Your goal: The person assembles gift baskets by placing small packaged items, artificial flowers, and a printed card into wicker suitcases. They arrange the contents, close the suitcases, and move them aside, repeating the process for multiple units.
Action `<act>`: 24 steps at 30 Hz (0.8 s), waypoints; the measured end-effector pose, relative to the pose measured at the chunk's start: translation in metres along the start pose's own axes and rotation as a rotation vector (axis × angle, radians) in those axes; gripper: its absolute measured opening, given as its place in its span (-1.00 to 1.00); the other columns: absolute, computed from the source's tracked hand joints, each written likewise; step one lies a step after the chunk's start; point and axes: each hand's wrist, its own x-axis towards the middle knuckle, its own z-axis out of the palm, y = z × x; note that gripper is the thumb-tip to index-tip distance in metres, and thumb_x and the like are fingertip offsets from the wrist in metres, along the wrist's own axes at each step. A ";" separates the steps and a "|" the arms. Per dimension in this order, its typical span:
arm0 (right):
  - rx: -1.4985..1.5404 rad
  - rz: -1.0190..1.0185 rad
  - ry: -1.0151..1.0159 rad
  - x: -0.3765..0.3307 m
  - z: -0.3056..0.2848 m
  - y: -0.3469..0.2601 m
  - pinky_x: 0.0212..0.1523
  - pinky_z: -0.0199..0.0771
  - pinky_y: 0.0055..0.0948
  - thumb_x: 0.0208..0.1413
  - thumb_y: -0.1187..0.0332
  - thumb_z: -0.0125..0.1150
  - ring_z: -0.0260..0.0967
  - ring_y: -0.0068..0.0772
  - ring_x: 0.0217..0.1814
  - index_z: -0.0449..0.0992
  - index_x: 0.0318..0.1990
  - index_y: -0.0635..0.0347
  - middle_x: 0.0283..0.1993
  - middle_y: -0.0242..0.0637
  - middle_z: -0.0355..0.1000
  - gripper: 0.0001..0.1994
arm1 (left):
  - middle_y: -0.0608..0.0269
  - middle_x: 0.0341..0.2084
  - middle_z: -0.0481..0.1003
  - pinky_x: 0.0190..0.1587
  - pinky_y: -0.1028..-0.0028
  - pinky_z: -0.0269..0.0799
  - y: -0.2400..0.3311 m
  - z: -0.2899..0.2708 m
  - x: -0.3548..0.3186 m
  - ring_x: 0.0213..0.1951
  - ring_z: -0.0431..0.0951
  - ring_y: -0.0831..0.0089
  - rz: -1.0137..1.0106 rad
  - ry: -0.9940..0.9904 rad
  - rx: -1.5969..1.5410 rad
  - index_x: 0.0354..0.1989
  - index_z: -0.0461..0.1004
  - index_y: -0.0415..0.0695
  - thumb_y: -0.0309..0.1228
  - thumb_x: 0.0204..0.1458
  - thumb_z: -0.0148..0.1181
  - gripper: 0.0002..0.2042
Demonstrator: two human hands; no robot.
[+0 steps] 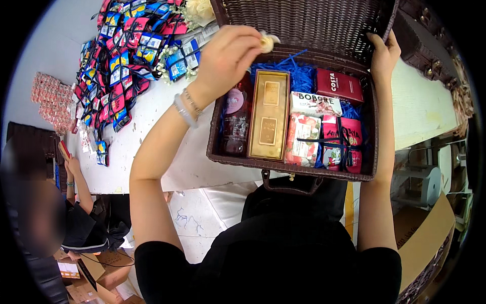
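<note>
A dark brown wicker hamper stands in front of me with its lid raised. My left hand pinches a small cream artificial flower above the hamper's back left corner. At the right, my right hand grips the edge of the lid. Inside lie a dark bottle, a long gold box, a dark red box, a white floral packet, a floral-wrapped block and a pink bundle tied with dark ribbon. Blue shredded paper shows between them.
Many ribbon-tied pink and blue packets are heaped on the white table, with cream flowers behind. At the left a co-worker's hand holds a small box. More wicker hampers stand at the right, above an open carton.
</note>
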 end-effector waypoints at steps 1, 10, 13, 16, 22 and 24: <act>0.015 -0.009 -0.016 0.000 0.000 0.000 -0.24 0.26 -0.66 -0.09 0.59 0.11 0.26 -0.67 -0.33 0.48 -0.21 0.35 -0.34 -0.45 0.42 -0.77 | 0.22 -0.35 0.51 -0.27 0.47 0.44 0.007 0.006 0.003 -0.32 0.52 0.33 0.004 -0.041 -0.033 -0.40 0.50 -0.22 -0.57 -0.14 0.27 -0.89; 0.008 -0.003 -0.002 0.001 -0.002 0.007 -0.23 0.32 -0.64 -0.07 0.60 0.10 0.33 -0.65 -0.31 0.47 -0.19 0.37 -0.30 -0.39 0.46 -0.77 | 0.24 -0.36 0.50 -0.29 0.42 0.46 0.018 0.012 -0.001 -0.32 0.51 0.30 0.041 -0.303 -0.055 -0.42 0.49 -0.22 -0.53 -0.13 0.22 -0.91; -0.129 -0.104 -0.023 0.002 0.005 -0.012 -0.20 0.32 -0.62 -0.06 0.59 0.08 0.33 -0.61 -0.26 0.45 -0.16 0.37 -0.27 -0.37 0.45 -0.75 | 0.23 -0.36 0.51 -0.28 0.42 0.46 0.020 0.013 -0.003 -0.31 0.51 0.29 0.001 -0.289 -0.059 -0.42 0.49 -0.22 -0.54 -0.12 0.22 -0.92; -0.503 -0.609 0.152 -0.003 0.017 -0.052 -0.16 0.32 -0.58 -0.03 0.56 0.06 0.34 -0.55 -0.20 0.43 -0.10 0.37 -0.27 -0.32 0.44 -0.72 | 0.22 -0.37 0.51 -0.26 0.42 0.46 0.019 0.011 -0.004 -0.30 0.51 0.29 -0.043 -0.241 -0.059 -0.42 0.48 -0.23 -0.55 -0.12 0.22 -0.92; -0.549 -0.097 -0.930 -0.064 0.056 -0.110 -0.20 0.42 -0.27 -0.05 0.37 0.04 0.46 -0.06 -0.31 0.53 -0.20 0.26 -0.35 -0.02 0.49 -0.73 | 0.19 -0.34 0.52 -0.34 0.50 0.47 0.018 0.007 -0.006 -0.36 0.55 0.34 -0.228 -0.224 -0.194 -0.41 0.48 -0.24 -0.55 -0.09 0.22 -0.92; -0.703 -0.002 -1.095 -0.075 0.072 -0.103 -0.26 0.42 -0.30 -0.03 0.34 0.04 0.44 -0.12 -0.38 0.53 -0.18 0.27 -0.42 -0.03 0.47 -0.71 | 0.19 -0.34 0.52 -0.31 0.50 0.47 0.017 0.008 -0.007 -0.35 0.55 0.34 -0.218 -0.195 -0.196 -0.40 0.48 -0.23 -0.55 -0.10 0.23 -0.92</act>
